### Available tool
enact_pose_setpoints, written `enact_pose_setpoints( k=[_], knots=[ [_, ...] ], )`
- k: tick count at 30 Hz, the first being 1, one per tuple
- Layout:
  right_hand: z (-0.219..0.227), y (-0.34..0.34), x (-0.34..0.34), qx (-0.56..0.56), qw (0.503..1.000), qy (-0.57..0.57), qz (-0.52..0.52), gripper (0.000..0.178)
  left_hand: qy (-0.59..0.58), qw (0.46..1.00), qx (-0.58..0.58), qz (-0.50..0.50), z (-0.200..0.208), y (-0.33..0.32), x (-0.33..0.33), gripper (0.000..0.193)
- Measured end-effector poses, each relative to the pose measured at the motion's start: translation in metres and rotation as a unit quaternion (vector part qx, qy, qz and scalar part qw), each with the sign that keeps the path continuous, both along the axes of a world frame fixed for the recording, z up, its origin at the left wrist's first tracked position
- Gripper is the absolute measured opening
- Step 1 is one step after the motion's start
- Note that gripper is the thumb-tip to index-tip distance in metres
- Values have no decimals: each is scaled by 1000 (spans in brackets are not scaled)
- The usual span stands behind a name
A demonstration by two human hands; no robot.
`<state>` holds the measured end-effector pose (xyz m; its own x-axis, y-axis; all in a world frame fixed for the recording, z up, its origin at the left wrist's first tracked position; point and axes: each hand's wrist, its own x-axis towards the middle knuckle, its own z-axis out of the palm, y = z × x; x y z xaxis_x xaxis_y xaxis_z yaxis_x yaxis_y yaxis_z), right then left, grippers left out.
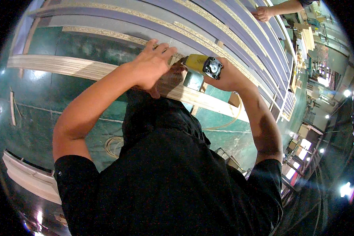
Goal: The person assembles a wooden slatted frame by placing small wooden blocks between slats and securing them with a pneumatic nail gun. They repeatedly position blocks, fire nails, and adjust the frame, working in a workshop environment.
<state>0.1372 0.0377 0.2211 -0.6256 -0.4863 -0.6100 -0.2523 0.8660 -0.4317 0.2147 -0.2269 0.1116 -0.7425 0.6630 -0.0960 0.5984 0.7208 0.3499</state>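
Note:
My right hand (228, 74) is closed round a yellow nail gun (197, 62) with a black and silver end cap facing up. The gun's nose sits by the wooden frame, just right of my left hand. My left hand (152, 66) reaches over the near laminated wood beam (63, 66) with fingers spread and thumb pointing down. Its fingertips come close to a chipboard-edged strip (106, 35). Whether the palm presses on the wood is hidden.
Long parallel slats (212, 23) with purplish faces stretch across the far side. Another person's hand (263, 14) touches them at the upper right. A coiled hose (114, 147) lies on the green floor (31, 94). White boards (29, 177) lie at lower left.

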Motion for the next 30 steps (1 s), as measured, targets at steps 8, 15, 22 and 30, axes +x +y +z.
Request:
enact_pose_setpoints(
  k=[8,15,22,30],
  knots=[
    [-2,18,8,-39,999,19,10,45,-36,999,-16,-22,31,-2,-3,106],
    [17,69,55,-59,995,68,-45,61,-20,1000,14,-4,21,-1,2,122],
    [38,167,156,-215,924,29,-314,34,18,995,73,69,41,39,3,86],
    [9,275,262,-429,601,71,-671,22,-267,882,377,-91,60,317,95,79]
  ],
)
